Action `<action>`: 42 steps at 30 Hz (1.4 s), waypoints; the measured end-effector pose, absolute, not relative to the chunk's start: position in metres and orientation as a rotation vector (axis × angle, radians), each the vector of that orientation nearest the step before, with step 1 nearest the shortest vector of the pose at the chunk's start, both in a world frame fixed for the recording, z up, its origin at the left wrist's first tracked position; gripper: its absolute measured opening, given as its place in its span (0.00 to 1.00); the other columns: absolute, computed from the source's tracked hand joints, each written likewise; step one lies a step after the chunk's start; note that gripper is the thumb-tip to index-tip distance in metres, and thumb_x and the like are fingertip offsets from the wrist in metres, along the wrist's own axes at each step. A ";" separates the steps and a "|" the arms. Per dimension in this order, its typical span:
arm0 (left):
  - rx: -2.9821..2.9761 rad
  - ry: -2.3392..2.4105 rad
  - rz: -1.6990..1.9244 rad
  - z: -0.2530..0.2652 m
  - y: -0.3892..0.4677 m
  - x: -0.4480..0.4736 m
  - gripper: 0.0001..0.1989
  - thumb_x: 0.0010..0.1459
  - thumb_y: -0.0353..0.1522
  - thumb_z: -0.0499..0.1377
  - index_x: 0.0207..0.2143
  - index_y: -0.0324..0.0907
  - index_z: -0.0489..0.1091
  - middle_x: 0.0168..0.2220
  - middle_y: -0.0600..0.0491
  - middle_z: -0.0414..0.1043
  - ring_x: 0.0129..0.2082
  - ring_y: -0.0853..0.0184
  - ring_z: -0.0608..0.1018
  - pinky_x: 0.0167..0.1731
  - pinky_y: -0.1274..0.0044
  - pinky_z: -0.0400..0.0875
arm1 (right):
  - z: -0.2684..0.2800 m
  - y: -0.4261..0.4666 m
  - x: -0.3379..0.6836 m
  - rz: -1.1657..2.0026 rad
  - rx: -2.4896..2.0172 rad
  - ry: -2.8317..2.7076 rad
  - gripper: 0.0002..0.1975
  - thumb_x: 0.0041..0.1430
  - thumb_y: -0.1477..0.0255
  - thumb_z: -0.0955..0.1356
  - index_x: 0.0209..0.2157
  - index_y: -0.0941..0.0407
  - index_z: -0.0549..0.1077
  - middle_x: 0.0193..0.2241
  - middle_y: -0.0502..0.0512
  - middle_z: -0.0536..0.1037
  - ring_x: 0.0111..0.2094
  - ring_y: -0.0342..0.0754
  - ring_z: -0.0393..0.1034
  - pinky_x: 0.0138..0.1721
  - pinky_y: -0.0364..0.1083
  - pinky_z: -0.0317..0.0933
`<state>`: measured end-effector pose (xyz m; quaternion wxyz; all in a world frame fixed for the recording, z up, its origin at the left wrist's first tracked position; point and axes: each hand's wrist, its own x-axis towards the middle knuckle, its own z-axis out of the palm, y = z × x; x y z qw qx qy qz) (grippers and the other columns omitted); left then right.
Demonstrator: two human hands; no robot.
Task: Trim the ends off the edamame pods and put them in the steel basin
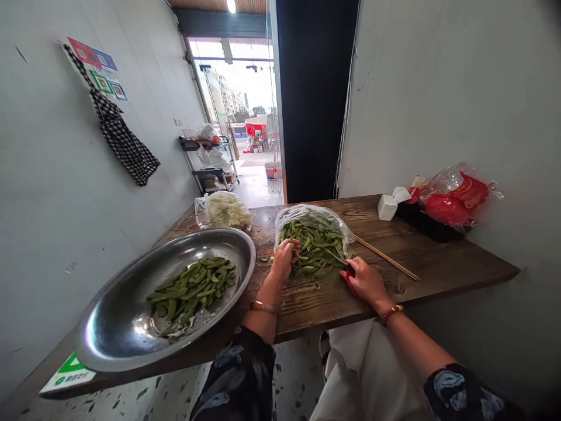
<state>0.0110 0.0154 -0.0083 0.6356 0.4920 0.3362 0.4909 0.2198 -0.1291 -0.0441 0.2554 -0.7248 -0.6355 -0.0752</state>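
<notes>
Green edamame pods (318,245) spill out of a clear plastic bag (302,211) on the wooden table. My left hand (284,259) is closed at the left side of this pile, its fingers pinched on a pod that is mostly hidden. In my right hand (366,282), at the pile's right edge, is a pair of scissors (349,279) with red handles, blades pointing left over the pods. To the left of my left hand stands a large metal basin (118,304) with more edamame pods (193,289) in its bottom.
Behind the basin sits a bag of pale vegetables (228,211). A pair of chopsticks (388,257) lies right of the pile. Farther right are a white box (387,207) and a black tray (432,225) with red packages (458,199). A green-and-white sign (70,371) lies partly under the basin.
</notes>
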 end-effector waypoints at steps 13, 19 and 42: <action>1.143 0.713 1.118 -0.006 0.007 0.012 0.11 0.41 0.26 0.56 0.32 0.39 0.67 0.29 0.55 0.67 0.23 0.76 0.67 0.18 0.84 0.54 | -0.048 -0.129 0.223 -0.142 -1.923 -1.746 0.15 0.61 0.64 0.64 0.47 0.56 0.71 0.43 0.56 0.75 0.41 0.49 0.72 0.40 0.44 0.62; 1.105 0.673 1.023 0.001 0.002 0.017 0.07 0.49 0.30 0.55 0.32 0.37 0.69 0.28 0.53 0.68 0.22 0.75 0.67 0.16 0.83 0.53 | -0.050 -0.132 0.229 -0.119 -1.861 -1.754 0.17 0.60 0.62 0.64 0.48 0.56 0.72 0.44 0.57 0.75 0.41 0.51 0.72 0.39 0.47 0.64; 1.326 0.700 1.181 -0.009 -0.001 0.014 0.11 0.42 0.35 0.69 0.30 0.40 0.76 0.30 0.54 0.73 0.31 0.71 0.71 0.32 0.80 0.66 | -0.054 -0.135 0.237 -0.133 -1.820 -1.785 0.20 0.59 0.59 0.65 0.47 0.56 0.73 0.44 0.59 0.76 0.40 0.53 0.73 0.38 0.49 0.66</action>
